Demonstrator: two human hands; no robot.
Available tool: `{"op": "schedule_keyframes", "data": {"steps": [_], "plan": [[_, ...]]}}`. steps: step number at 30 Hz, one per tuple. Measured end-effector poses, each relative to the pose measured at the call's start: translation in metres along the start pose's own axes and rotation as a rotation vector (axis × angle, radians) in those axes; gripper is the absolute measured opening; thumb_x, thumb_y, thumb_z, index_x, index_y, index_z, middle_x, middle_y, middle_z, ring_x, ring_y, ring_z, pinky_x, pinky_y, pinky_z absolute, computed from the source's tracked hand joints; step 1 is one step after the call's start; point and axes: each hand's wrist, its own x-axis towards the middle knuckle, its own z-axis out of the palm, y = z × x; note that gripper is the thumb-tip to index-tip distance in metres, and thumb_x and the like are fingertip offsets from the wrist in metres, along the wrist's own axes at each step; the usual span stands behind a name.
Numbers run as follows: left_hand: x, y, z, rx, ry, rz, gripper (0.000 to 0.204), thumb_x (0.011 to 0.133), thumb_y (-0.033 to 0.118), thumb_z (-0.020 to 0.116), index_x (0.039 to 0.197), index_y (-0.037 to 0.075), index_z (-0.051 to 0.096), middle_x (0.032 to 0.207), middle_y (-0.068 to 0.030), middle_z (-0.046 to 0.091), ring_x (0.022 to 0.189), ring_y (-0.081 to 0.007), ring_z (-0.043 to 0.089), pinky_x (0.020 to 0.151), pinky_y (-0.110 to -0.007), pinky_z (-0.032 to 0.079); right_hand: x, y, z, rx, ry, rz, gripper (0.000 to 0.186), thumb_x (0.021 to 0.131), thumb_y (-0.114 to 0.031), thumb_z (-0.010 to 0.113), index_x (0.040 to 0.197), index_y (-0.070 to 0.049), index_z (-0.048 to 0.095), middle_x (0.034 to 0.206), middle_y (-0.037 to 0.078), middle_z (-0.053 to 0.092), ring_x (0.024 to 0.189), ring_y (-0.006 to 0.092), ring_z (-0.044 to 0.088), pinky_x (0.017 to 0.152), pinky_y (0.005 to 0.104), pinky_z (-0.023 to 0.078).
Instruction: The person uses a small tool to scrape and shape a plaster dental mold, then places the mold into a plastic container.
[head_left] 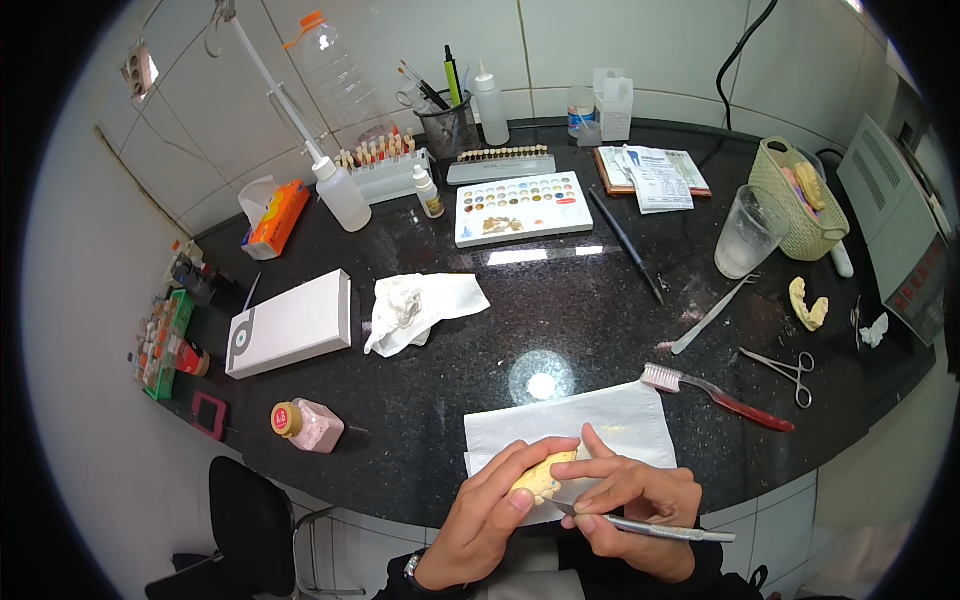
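Note:
Close to the table's front edge, my left hand (480, 515) is closed around a pale yellow dental cast (541, 476). My right hand (640, 505) grips a slim metal-handled knife (670, 527) like a pen. The tip of the knife meets the lower side of the cast, near the small teeth. A right fingertip rests against the cast too. Beneath both hands lies a white paper sheet (630, 425) with a few yellow crumbs on it. My left palm hides part of the cast.
Right of the sheet lie a red-handled brush (735, 402), scissor-like forceps (790, 376), tweezers (712, 317) and another cast (808, 305). A glass (750, 232) stands behind them. On the left are a pink powder jar (318, 428), white box (290, 325) and crumpled tissue (420, 308); a palette (523, 208) sits farther back.

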Motion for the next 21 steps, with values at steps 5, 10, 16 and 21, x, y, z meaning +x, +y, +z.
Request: {"op": "schedule_keyframes", "data": {"steps": [5, 10, 16, 21], "plan": [[0.0004, -0.002, -0.0019, 0.015, -0.032, 0.029, 0.056, 0.091, 0.038, 0.036, 0.124, -0.005, 0.049, 0.097, -0.0136, 0.054, 0.091, -0.0187, 0.053, 0.08, -0.03, 0.039, 0.0001, -0.0022, 0.0019, -0.001, 0.026, 0.022, 0.008, 0.07, -0.001, 0.071, 0.071, -0.003, 0.063, 0.07, 0.013, 0.069, 0.098, 0.0335, 0.064, 0.105, 0.0622, 0.024], [0.001, -0.0052, -0.0052, 0.053, -0.07, 0.108, 0.05, 0.094, 0.032, 0.033, 0.128, -0.002, 0.046, 0.096, -0.0134, 0.053, 0.088, -0.0197, 0.055, 0.078, -0.031, 0.042, -0.0008, 0.0021, 0.0005, 0.001, 0.017, -0.007, 0.008, 0.071, -0.003, 0.072, 0.071, -0.004, 0.063, 0.068, 0.012, 0.068, 0.098, 0.0331, 0.064, 0.104, 0.0626, 0.025], [-0.0006, -0.0031, -0.0023, 0.013, -0.011, 0.023, 0.058, 0.089, 0.04, 0.037, 0.121, -0.007, 0.051, 0.115, -0.0182, 0.056, 0.104, -0.0231, 0.053, 0.091, -0.034, 0.037, 0.0002, -0.0007, 0.0019, 0.015, 0.018, 0.01, 0.007, 0.07, -0.002, 0.07, 0.071, -0.003, 0.063, 0.067, 0.011, 0.068, 0.099, 0.0329, 0.064, 0.105, 0.062, 0.025], [-0.0003, -0.0028, -0.0027, -0.016, -0.027, -0.001, 0.059, 0.089, 0.04, 0.037, 0.121, -0.007, 0.051, 0.12, -0.0192, 0.055, 0.109, -0.024, 0.052, 0.094, -0.034, 0.037, -0.0008, 0.001, 0.0003, 0.05, -0.001, 0.001, 0.008, 0.07, 0.001, 0.069, 0.075, -0.002, 0.063, 0.067, 0.011, 0.068, 0.1, 0.033, 0.064, 0.105, 0.0607, 0.024]]}}
